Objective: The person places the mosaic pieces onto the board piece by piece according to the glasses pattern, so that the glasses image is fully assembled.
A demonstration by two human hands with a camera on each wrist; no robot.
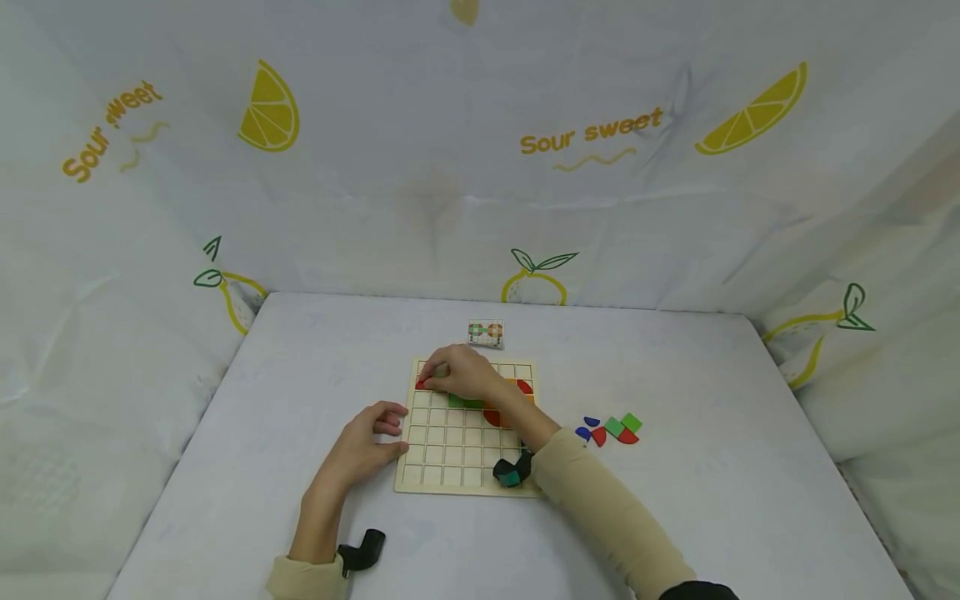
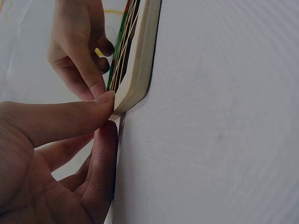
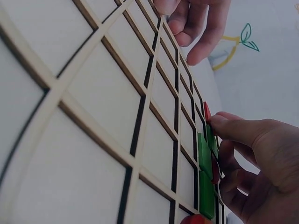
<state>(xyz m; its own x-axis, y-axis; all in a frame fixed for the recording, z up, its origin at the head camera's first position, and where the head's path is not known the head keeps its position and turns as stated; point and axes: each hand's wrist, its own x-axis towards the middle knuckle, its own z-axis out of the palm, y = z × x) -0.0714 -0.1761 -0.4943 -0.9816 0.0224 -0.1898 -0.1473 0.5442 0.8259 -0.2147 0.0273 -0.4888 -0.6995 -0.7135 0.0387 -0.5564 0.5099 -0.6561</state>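
A square wooden grid board point(image 1: 447, 458) lies on the white table. At its upper left, my right hand point(image 1: 467, 372) pinches a small red piece point(image 1: 421, 385) with thumb and fingertips; the right wrist view shows this red piece point(image 3: 207, 112) at the thumb tip. My left hand point(image 1: 362, 442) touches the board's left edge, thumb apart from the fingers. In the left wrist view its thumb point(image 2: 70, 116) rests against the board's rim point(image 2: 140, 70). Green pieces point(image 1: 465, 402) and red rounded pieces point(image 1: 492, 417) sit in the grid, partly hidden by my right hand and forearm.
Right of the board lie several loose pieces: blue rounded ones point(image 1: 592, 421), green squares point(image 1: 632, 422) and red ones point(image 1: 628, 437). Behind the board stands a small pattern card point(image 1: 486, 332). A white cloth with lemon prints point(image 1: 420, 167) surrounds the table.
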